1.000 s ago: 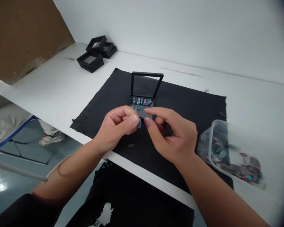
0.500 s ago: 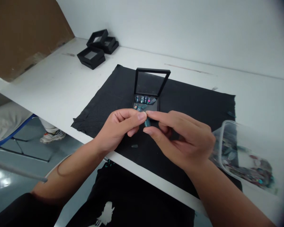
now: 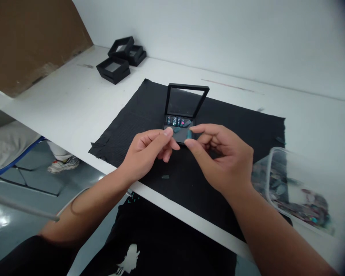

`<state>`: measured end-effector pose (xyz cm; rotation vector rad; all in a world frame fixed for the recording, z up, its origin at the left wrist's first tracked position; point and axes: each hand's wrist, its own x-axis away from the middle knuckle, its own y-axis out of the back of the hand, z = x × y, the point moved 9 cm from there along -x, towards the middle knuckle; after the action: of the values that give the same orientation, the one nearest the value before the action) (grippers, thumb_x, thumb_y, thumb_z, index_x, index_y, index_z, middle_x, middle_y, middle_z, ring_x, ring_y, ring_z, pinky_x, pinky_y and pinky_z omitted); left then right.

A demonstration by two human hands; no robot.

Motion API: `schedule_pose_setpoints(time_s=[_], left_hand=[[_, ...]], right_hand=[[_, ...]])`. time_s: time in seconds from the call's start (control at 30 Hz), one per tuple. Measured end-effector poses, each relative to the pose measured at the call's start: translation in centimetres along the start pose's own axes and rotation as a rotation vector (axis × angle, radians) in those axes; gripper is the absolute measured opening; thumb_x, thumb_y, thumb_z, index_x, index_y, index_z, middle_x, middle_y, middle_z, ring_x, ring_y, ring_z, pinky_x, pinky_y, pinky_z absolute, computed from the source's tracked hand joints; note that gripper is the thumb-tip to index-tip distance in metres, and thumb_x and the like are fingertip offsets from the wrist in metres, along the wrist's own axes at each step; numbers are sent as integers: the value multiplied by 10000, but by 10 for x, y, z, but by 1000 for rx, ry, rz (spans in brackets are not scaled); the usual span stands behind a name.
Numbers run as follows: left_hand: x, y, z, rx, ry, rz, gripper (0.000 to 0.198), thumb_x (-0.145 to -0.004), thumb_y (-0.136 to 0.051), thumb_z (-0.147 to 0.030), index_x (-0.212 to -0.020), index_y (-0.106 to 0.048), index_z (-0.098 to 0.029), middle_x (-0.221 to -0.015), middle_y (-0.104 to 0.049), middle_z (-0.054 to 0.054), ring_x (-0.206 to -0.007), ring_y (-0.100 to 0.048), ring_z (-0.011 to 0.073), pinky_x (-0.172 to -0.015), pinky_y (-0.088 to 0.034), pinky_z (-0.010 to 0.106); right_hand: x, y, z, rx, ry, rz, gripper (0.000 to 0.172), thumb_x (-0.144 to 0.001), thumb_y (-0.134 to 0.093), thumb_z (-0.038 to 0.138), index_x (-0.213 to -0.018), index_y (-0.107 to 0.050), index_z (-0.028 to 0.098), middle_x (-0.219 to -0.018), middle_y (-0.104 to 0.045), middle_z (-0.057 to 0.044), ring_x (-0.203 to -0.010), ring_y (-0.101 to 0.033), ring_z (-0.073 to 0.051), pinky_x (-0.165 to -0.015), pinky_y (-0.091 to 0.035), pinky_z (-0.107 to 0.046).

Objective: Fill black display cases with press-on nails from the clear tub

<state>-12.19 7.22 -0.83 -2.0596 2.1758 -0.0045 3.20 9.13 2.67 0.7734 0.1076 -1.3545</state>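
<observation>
Between the thumb and forefinger of my right hand [image 3: 224,157] is a dark teal false nail [image 3: 189,134], held upright. To its left, my left hand [image 3: 149,151] has thumb and forefinger pressed together. Whatever they may pinch is hidden. Just behind both hands stands a black display case [image 3: 186,87] with its clear-windowed lid raised. A row of decorated false nails [image 3: 174,121] lies in its base, and a loose teal nail [image 3: 176,130] rests nearer my left fingertips. My left hand covers the case's near left part.
The case stands on a black cloth [image 3: 132,115] over the white table [image 3: 63,99]. A small nail [image 3: 165,177] lies near the front edge. At right is a clear plastic tub [image 3: 271,180] of mixed nails. Several black cases [image 3: 113,69] sit at the back left.
My hands have come apart. My right hand has drawn the teal nail away to the right and slightly up, while the left stays near the case, still pinched.
</observation>
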Motion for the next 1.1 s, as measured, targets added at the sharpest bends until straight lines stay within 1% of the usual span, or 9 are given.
schedule_pose_setpoints(time_s=[0.13, 0.3, 0.4, 0.5, 0.6, 0.67, 0.83, 0.97, 1.1], left_hand=[[5, -1, -3, -154, -47, -2, 404, -1018, -580, -474, -784, -739, -186, -568, -576, -16, -546, -499, 85, -558, -394, 241], [12, 0, -12, -288, -178, -80, 216, -976, -667, -397, -992, -715, -188, -720, -609, -3, -622, -519, 93, -561, -406, 244], [14, -2, -16, -258, -253, -75, 302, -936, -730, -348, -1193, -665, -205, -789, -627, -1, -666, -547, 103, -585, -441, 248], [16, -5, -22, -242, -324, -40, 400, -920, -752, -303, -1301, -645, -246, -888, -683, 13, -702, -579, 104, -598, -465, 250], [20, -6, -30, -260, -416, -34, 388, -912, -763, -249, -1289, -680, -295, -969, -733, 6, -731, -615, 95, -604, -481, 238], [23, -5, -39, -265, -519, -54, 349, -905, -768, -217, -1240, -716, -300, -943, -754, -6, -725, -639, 88, -598, -491, 224], [32, -4, -56, -336, -754, -133, 280, -881, -765, -105, -1147, -768, -192, -877, -793, 29, -662, -666, 83, -594, -523, 202], [33, -3, -58, -399, -784, -182, 201, -882, -770, -108, -1070, -782, -179, -892, -806, 39, -695, -699, 87, -675, -574, 197], [34, -6, -58, -412, -806, -157, 262, -897, -747, -96, -1131, -762, -213, -882, -802, 13, -712, -714, 89, -712, -608, 201]], right_hand=[[-2, 0, -14, -82, -66, -17, 162, -893, -739, 271, -1045, -709, 223, -615, -511, 79, -506, -444, -87, -509, -412, -264], [0, -1, -6, -216, -77, -22, 154, -872, -764, 286, -1017, -713, 276, -609, -527, 61, -488, -441, -112, -470, -384, -290], [1, -4, -1, -323, -90, 14, 154, -853, -773, 252, -991, -722, 297, -607, -549, 55, -493, -456, -116, -451, -370, -284], [1, -8, 3, -454, -97, 73, 196, -832, -777, 203, -995, -741, 305, -595, -550, 69, -478, -455, -102, -434, -361, -262], [2, -16, 5, -559, -112, 164, 217, -815, -795, 190, -996, -761, 305, -615, -561, 73, -489, -474, -88, -436, -375, -241], [3, -20, 5, -630, -126, 201, 213, -817, -806, 199, -997, -773, 308, -638, -572, 69, -505, -484, -81, -444, -380, -230], [5, -25, -1, -758, -198, 219, 243, -836, -806, 199, -1046, -790, 320, -635, -564, 69, -514, -470, -68, -452, -371, -222], [7, -27, -6, -773, -227, 228, 250, -838, -797, 180, -1043, -799, 322, -635, -566, 62, -521, -477, -75, -457, -380, -229], [7, -30, -9, -811, -250, 239, 261, -823, -805, 183, -1030, -801, 342, -643, -569, 67, -515, -472, -74, -454, -385, -227]])
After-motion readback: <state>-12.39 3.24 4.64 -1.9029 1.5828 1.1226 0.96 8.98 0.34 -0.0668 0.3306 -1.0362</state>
